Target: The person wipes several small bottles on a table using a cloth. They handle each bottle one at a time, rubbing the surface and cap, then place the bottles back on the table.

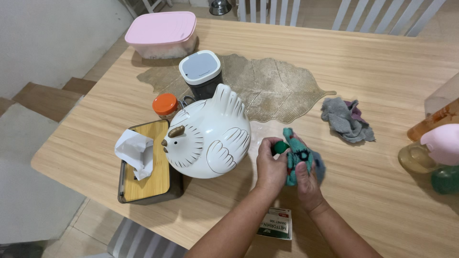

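Note:
Both my hands hold a teal patterned sock (pixel 297 154) just above the wooden table (pixel 373 62). My left hand (pixel 270 167) grips its near left part, fingers closed. Closed around the sock's lower right side is my right hand (pixel 306 184), and a bluish piece of cloth (pixel 319 167) shows behind that hand. A white ceramic hen-shaped container (pixel 210 136) stands immediately left of my left hand. A small pile of grey and purple socks (pixel 346 119) lies on the table to the upper right of my hands.
A tissue box with a wooden lid (pixel 146 167) sits at the table's near left edge. Behind the hen are an orange-lidded jar (pixel 165 105), a grey-lidded canister (pixel 201 71), a leaf-shaped mat (pixel 277 86) and a pink-lidded tub (pixel 162 33). A small medicine box (pixel 276 223) lies under my forearms. Bottles (pixel 437 143) stand at right.

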